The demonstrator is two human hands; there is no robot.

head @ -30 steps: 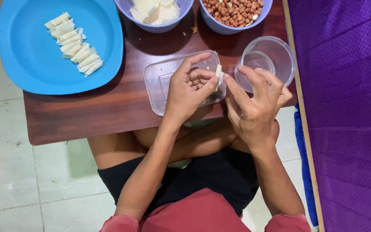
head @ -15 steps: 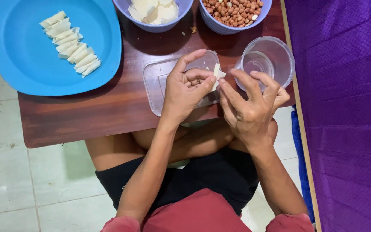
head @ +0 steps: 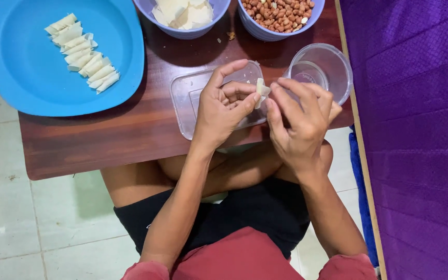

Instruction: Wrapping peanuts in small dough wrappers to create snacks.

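Since half a second ago, both hands have drifted only slightly over the clear tray, and the small pastry piece between them has turned a little more upright; everything else on the bench lies as it did.

Far to the left of the hands, a blue plate (head: 37,83) rests on the brown wooden bench (head: 94,140), carrying a slanted row of folded pastry rolls (head: 81,52). Up and just left of the hands stands a lavender bowl of flat pastry sheets (head: 182,14). Directly beneath the hands lies a clear rectangular plastic tray (head: 185,101), its left part bare.

The left hand (head: 221,111) curls over the tray, thumb and forefinger closed together on the pale pastry wrapper piece (head: 260,89), so its grip is clamped on that piece. The wrapper stands between the two hands, above the tray's right end. The right hand (head: 299,122) meets it from the other side, fingertips (head: 281,85) pinched against the same wrapper, so this grip too is closed on it.

Above the right hand sits a second lavender bowl filled with peanuts (head: 278,14). Just up and right of the right hand is a clear round plastic cup (head: 333,65) near the bench's edge. Right of everything hangs a purple quilted cloth (head: 416,129). Below the hands, the person's crossed legs and dark shorts show under the bench.
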